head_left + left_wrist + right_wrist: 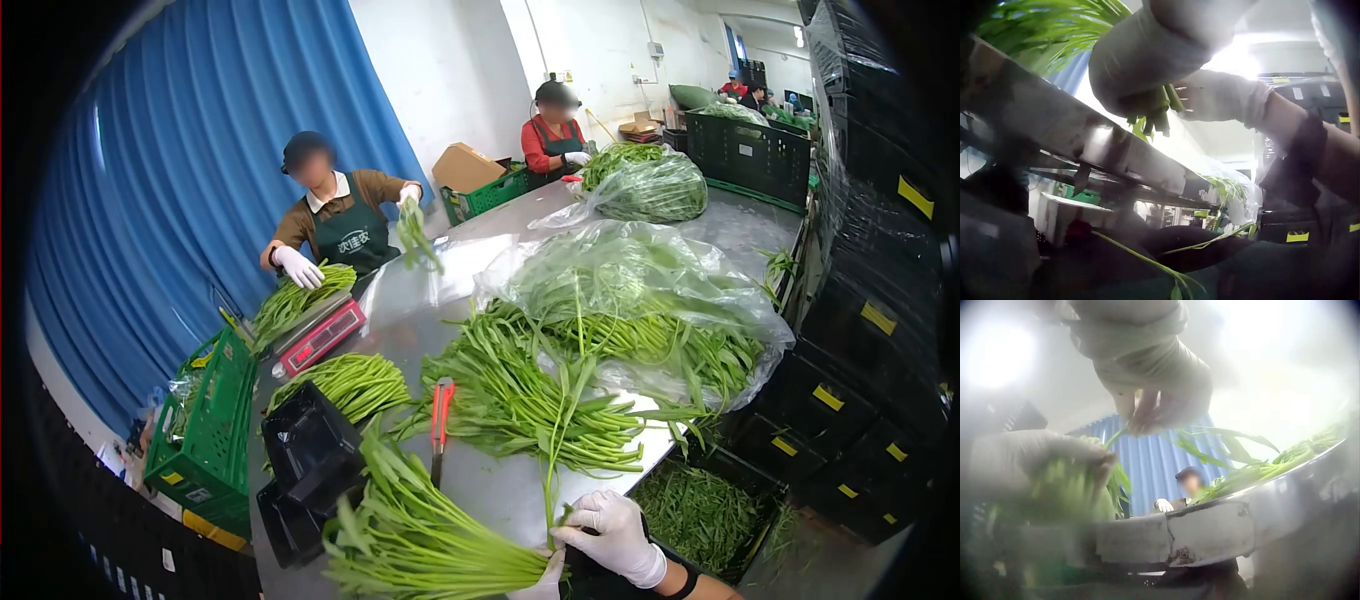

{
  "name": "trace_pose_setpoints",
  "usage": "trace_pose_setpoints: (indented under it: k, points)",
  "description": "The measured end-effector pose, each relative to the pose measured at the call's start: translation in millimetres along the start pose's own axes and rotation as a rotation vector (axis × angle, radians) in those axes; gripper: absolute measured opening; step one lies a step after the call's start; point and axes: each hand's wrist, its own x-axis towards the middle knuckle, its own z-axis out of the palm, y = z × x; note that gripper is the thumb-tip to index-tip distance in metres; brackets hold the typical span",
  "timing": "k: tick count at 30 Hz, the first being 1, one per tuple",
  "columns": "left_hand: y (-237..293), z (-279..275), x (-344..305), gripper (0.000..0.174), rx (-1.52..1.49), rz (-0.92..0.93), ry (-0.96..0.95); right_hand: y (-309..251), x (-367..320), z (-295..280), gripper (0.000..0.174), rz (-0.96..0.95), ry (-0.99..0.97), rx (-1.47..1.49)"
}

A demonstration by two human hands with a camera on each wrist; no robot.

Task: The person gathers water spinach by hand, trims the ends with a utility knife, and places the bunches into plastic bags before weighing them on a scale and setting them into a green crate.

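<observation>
My gloved left hand (540, 586) grips a thick bunch of water spinach (430, 535) near its stem ends at the table's front edge. In the left wrist view the cut stem ends (1159, 119) poke out below that hand. Just right of it, my gloved right hand (612, 538) pinches a single water spinach stalk (549, 490), which stands upright with leaves at its top. In the right wrist view the right hand's fingertips (1141, 425) point down beside the bunch. A loose pile of water spinach (520, 390) lies beyond the hands.
A red box cutter (441, 410) and black trays (312, 440) lie left on the metal table. A plastic bag (640, 270) covers more greens. A crate of trimmings (700, 505) stands below right, beside stacked black crates (860, 330). Across the table, a person handles greens at a scale (320, 338).
</observation>
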Motion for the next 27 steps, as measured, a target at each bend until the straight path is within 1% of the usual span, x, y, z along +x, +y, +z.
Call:
trace_pose_setpoints:
  k: [1,3,4,6,7,9,10,12,13,15,16,18,19,20,21,22,23,24,25,26,27]
  points:
    - [-4,0,0,0.019,0.0,0.0,0.0,0,0,0,0.011,0.0,0.0,0.0]
    - [-16,-3,2,0.017,0.03,0.082,0.031,0,-1,-1,0.012,0.016,-0.026,-0.009]
    - [-21,-5,2,0.017,0.03,0.082,0.027,4,-2,0,0.012,0.017,-0.023,-0.011]
    - [-27,-6,3,0.018,0.064,0.154,0.037,16,-6,0,0.012,0.176,-0.16,0.086]
    - [-16,-1,0,0.018,0.062,0.154,0.037,15,-6,-2,0.012,0.175,-0.16,0.086]
    - [6,7,-7,0.019,-0.016,0.058,-0.028,13,-4,-7,0.012,0.387,-0.211,0.465]
    - [4,4,-5,0.019,-0.017,0.059,-0.027,15,-4,-6,0.012,0.385,-0.212,0.465]
    - [-5,-6,2,0.024,0.014,-0.014,-0.17,22,-4,-3,0.013,0.19,-0.2,0.435]
    - [-8,-8,5,0.024,0.014,-0.014,-0.172,21,-4,-4,0.013,0.19,-0.199,0.434]
    - [-13,-13,10,0.026,-0.06,-0.066,-0.279,17,-1,-6,0.013,-0.065,-0.116,0.148]
    - [-15,-18,13,0.026,-0.059,-0.066,-0.283,16,0,-7,0.013,-0.064,-0.113,0.146]
    - [-14,-29,21,0.027,-0.187,-0.274,-0.449,16,0,-11,0.013,-0.278,0.191,-0.237]
    - [3,-29,18,0.027,-0.144,-0.311,-0.465,21,3,-22,0.014,-0.295,0.28,-0.309]
    - [10,-32,17,0.027,-0.146,-0.311,-0.469,32,3,-33,0.017,-0.272,0.43,-0.313]
    - [17,-36,17,0.026,-0.221,-0.264,-0.445,39,5,-39,0.01,-0.122,0.695,-0.236]
    - [22,-38,17,0.025,-0.297,-0.216,-0.422,35,9,-47,0.003,0.443,0.981,0.258]
    - [28,-39,17,0.025,-0.3,-0.217,-0.426,62,11,-66,0.011,0.253,1.025,0.428]
    - [35,-37,17,0.024,-0.363,-0.153,-0.429,68,21,-68,0.015,0.306,1.148,0.736]
    - [39,-34,17,0.023,-0.426,-0.087,-0.432,74,26,-66,0.021,0.297,0.917,0.459]
    - [42,-30,18,0.023,-0.428,-0.086,-0.438,82,31,-60,0.029,0.283,0.683,0.189]
    - [45,-25,20,0.024,-0.43,-0.122,-0.432,94,33,-50,0.034,0.184,0.441,-0.046]
